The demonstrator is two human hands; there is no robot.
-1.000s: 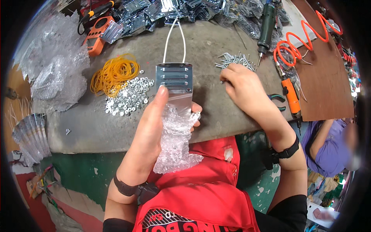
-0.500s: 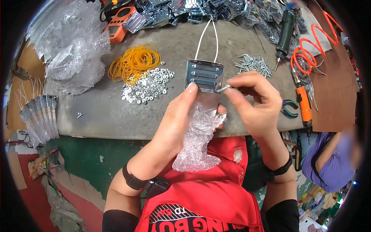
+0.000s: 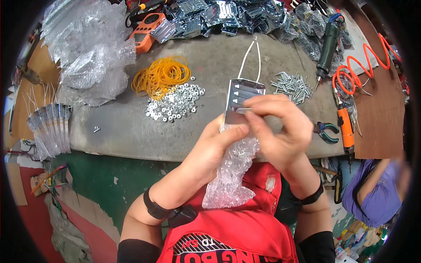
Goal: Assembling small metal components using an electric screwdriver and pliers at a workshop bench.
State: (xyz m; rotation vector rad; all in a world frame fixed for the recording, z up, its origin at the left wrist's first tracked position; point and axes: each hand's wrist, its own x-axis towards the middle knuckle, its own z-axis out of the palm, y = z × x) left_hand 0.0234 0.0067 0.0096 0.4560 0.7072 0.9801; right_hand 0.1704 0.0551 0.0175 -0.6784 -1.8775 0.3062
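Observation:
My left hand grips a flat metal heating plate whose lower part is wrapped in bubble wrap. A slotted metal bracket lies over its upper end, and two white wires run from the top. Pinched at the bracket's lower edge, between thumb and forefinger of my right hand, is a thin screw. Its tip is hard to make out. Beyond my hands sit a pile of nuts, a heap of yellow rubber bands and a pile of screws.
Many slotted brackets are heaped at the back. Bubble wrap sheets and wrapped plates lie left. On the right are a green power screwdriver, a coiled orange hose, pliers and an orange screwdriver. Another person sits beyond.
The bracket has tilted, so its slots show differently. My left thumb has slid down off it onto the wrap, and my right hand has brought the screw across the bracket's lower edge.

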